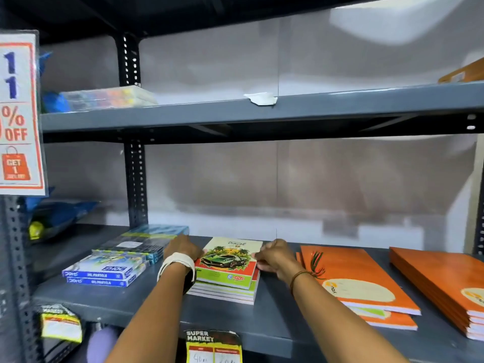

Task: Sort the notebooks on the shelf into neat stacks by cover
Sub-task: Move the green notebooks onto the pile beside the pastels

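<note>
A small stack of notebooks with a green car on the cover [230, 263] lies in the middle of the grey shelf [262, 326]. My left hand [183, 248] presses against the stack's left edge, a white band on its wrist. My right hand [272, 255] grips the right edge of the top notebooks, a brown thread on its wrist. To the right lies a loose stack of orange notebooks [358, 279], its lower books shifted out of line. A second, neater stack of orange notebooks [442, 284] sits at the far right.
Boxes of oil pastels [104, 272] and other flat boxes [146, 241] lie left of the car stack. A perforated upright post [135, 184] stands behind them. Price tags [213, 347] hang from the shelf's front edge. A discount sign [18, 113] hangs at the left.
</note>
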### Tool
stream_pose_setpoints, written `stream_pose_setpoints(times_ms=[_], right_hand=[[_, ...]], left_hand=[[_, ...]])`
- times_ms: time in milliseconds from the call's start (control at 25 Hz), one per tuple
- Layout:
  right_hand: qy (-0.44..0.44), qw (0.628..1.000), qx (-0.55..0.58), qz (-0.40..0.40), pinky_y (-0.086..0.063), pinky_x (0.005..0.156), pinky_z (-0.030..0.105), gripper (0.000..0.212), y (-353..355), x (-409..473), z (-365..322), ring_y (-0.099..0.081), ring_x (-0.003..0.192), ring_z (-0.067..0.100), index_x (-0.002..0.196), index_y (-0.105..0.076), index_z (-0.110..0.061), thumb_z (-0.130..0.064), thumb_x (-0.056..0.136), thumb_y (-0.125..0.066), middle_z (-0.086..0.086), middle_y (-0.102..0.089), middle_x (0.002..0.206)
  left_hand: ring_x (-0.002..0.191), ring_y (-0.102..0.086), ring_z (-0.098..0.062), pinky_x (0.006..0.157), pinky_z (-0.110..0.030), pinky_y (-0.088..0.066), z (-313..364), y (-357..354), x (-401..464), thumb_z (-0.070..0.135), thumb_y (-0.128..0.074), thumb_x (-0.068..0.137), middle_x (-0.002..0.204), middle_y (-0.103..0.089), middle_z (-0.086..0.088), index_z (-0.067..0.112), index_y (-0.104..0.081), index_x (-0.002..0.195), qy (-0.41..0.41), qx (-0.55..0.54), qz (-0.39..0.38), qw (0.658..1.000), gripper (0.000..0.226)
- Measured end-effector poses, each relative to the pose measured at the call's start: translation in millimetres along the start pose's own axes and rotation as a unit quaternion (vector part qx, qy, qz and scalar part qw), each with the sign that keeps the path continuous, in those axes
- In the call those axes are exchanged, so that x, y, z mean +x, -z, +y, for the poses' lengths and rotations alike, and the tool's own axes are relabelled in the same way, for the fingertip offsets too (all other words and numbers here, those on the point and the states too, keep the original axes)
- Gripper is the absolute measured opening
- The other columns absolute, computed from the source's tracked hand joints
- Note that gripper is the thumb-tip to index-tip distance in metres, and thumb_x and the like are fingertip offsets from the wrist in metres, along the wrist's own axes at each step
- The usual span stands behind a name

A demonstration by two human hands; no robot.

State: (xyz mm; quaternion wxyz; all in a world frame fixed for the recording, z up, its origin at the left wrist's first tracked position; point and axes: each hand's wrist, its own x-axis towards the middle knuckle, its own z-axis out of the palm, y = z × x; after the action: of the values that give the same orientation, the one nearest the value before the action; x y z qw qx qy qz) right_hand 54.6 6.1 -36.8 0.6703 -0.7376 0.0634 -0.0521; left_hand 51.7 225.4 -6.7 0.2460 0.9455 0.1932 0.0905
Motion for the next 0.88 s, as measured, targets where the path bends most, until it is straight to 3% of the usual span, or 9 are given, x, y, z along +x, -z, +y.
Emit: stream_pose_setpoints(times_ms=[240,480,640,760,880], right_hand=[[-0.006,0.998,-0.058,0.005,-0.058,0.046,0.023,0.031,0.1,3.6,-3.4,-0.071,0.07,0.024,0.083,-0.05,-0.009,-0.002,0.074,-0.08,0.023,-0.071,0.103],[-0.035,0.99,-0.136,-0.016,-0.061,0.053,0.03,0.03,4.4,0.3,-5.3,-0.067,0.051,0.018,0.092,-0.062,-0.003,-0.004,0.07,-0.083,0.019,-0.073,0.086],[0.034,0.979,-0.199,0.005,-0.063,0.069,0.044,0.019,9.5,-11.6,-7.8,-0.074,0.068,0.026,0.07,-0.067,-0.002,-0.013,0.065,-0.082,0.014,-0.073,0.073],[0.072,0.966,-0.242,0.052,-0.057,0.06,0.028,0.037,45.6,-18.7,-25.9,-0.075,0.069,0.025,0.045,-0.051,-0.011,-0.019,0.07,-0.077,0.009,-0.066,0.063],[0.079,0.942,-0.307,0.112,-0.043,0.052,0.018,0.038,99.7,-20.3,-46.5,-0.074,0.08,0.027,0.048,-0.051,-0.011,-0.024,0.076,-0.073,0.014,-0.07,0.069]], left_hand=[[0.121,-0.058,-0.031,0.099,-0.037,-0.047,-4.4,-12.5,-0.3,0.048,-0.072,0.077,0.131,-0.061,-0.012,0.006,-0.061,0.122,0.004,0.0,0.0,1.0,0.062],[0.114,-0.062,-0.03,0.096,-0.037,-0.05,-4.2,-11.4,-3.0,0.05,-0.071,0.076,0.124,-0.066,-0.01,0.008,-0.064,0.117,0.004,0.025,-0.013,1.0,0.059],[0.112,-0.062,-0.032,0.086,-0.037,-0.052,19.1,-14.9,-16.4,0.029,-0.067,0.082,0.118,-0.067,-0.011,0.01,-0.064,0.113,-0.015,0.08,0.088,0.993,0.037],[0.109,-0.063,-0.035,0.084,-0.038,-0.053,67.4,-24.8,-31.6,0.017,-0.061,0.084,0.115,-0.067,-0.015,0.009,-0.066,0.11,-0.074,0.049,0.126,0.988,0.027],[0.109,-0.062,-0.037,0.086,-0.037,-0.052,121.2,-41.0,-48.8,0.018,-0.062,0.081,0.114,-0.067,-0.016,0.01,-0.068,0.107,-0.12,-0.022,0.084,0.989,0.028]])
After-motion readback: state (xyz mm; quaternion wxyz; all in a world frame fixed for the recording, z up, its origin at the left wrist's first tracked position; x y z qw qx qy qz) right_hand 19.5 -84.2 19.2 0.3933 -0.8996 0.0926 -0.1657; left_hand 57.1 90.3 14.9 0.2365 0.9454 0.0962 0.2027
